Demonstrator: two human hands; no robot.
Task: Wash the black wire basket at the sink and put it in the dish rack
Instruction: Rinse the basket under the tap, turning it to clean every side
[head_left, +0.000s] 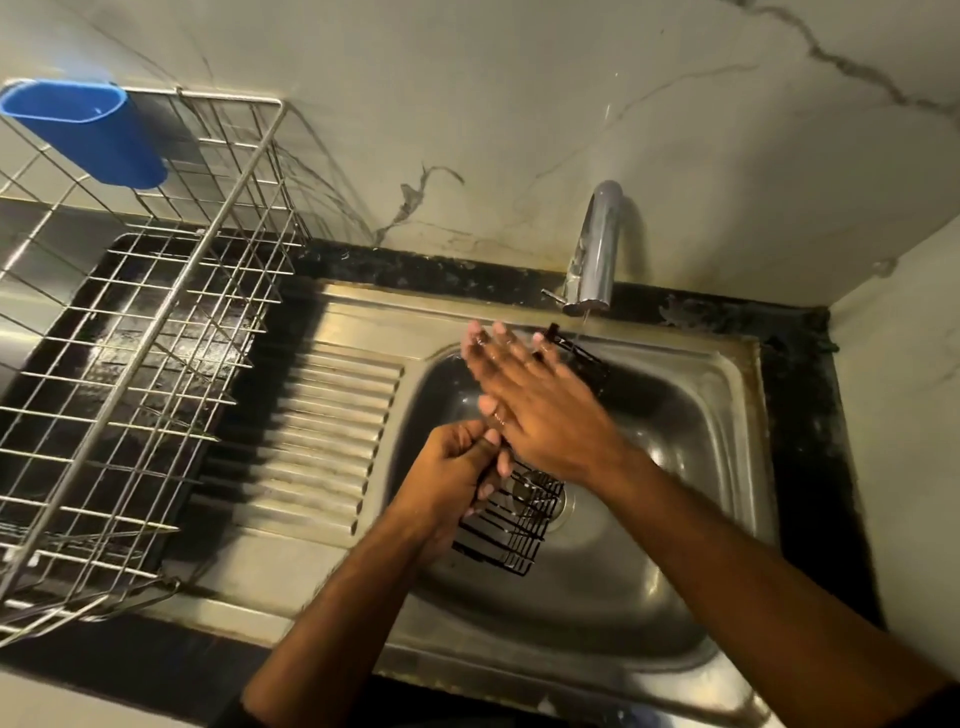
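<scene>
The black wire basket (511, 525) hangs tilted over the steel sink (691, 431), its far end up near the tap. My left hand (460, 467) grips its near edge, fingers curled round the wires. My right hand (530, 395) lies flat on top of the basket with fingers spread and wet, hiding most of its middle. A thin stream of water falls from the chrome tap (597, 249) onto the basket's far end. The metal dish rack (130, 338) stands on the counter to the left.
A blue plastic cup holder (88, 135) hangs on the rack's far corner. The ribbed steel drainboard (322, 431) lies between rack and sink. A marble wall rises behind, and another wall closes in on the right.
</scene>
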